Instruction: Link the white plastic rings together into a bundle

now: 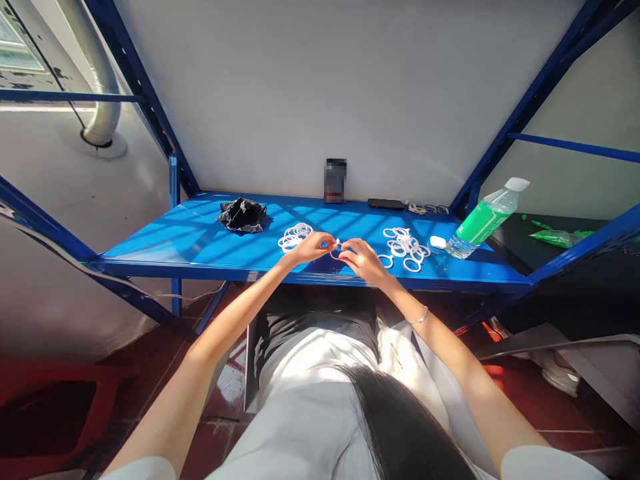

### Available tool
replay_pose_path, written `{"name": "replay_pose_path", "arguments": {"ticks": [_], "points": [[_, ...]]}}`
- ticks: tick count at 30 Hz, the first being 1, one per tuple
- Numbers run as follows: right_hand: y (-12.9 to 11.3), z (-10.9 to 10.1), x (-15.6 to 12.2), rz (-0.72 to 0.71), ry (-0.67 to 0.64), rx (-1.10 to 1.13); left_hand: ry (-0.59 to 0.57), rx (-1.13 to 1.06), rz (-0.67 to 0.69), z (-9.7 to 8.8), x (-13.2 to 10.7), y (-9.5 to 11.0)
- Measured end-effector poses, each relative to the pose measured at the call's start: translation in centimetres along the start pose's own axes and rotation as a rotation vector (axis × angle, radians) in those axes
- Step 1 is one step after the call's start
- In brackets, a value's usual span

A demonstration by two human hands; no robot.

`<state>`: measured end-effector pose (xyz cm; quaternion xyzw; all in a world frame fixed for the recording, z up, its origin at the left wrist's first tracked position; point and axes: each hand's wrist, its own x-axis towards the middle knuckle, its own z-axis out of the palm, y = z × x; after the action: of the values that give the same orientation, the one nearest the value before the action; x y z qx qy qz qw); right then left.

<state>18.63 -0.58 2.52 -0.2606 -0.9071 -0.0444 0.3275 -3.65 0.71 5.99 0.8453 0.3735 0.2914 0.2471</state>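
Note:
Both my hands meet over the front edge of a blue metal shelf (200,247). My left hand (313,247) and my right hand (363,259) pinch the same small white ring (336,252) between their fingertips. A pile of white rings (295,237) lies just behind my left hand. A larger loose heap of white rings (405,243) lies to the right of my right hand. A thin bracelet (419,319) sits on my right wrist.
A crumpled black bag (243,215) lies at the back left. A dark box (335,180) stands against the wall, beside a black phone (386,204). A small white case (438,243) and a tilted green-labelled water bottle (483,220) are at the right. A red stool (60,413) stands lower left.

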Motion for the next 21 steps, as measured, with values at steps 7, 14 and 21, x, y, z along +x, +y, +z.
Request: {"name": "replay_pose_path", "arguments": {"ticks": [7,14,21], "points": [[0.3,-0.1,0.1,0.175,0.078,0.299,-0.096,-0.259,0.0,1.0,0.0,0.1],[-0.1,-0.8,0.5,0.449,-0.105,1.076,-0.209,-0.439,-0.021,1.4,0.0,0.5],[-1.0,-0.7,1.1,0.621,-0.134,1.435,-0.252,-0.673,-0.055,2.5,0.0,2.0]]}}
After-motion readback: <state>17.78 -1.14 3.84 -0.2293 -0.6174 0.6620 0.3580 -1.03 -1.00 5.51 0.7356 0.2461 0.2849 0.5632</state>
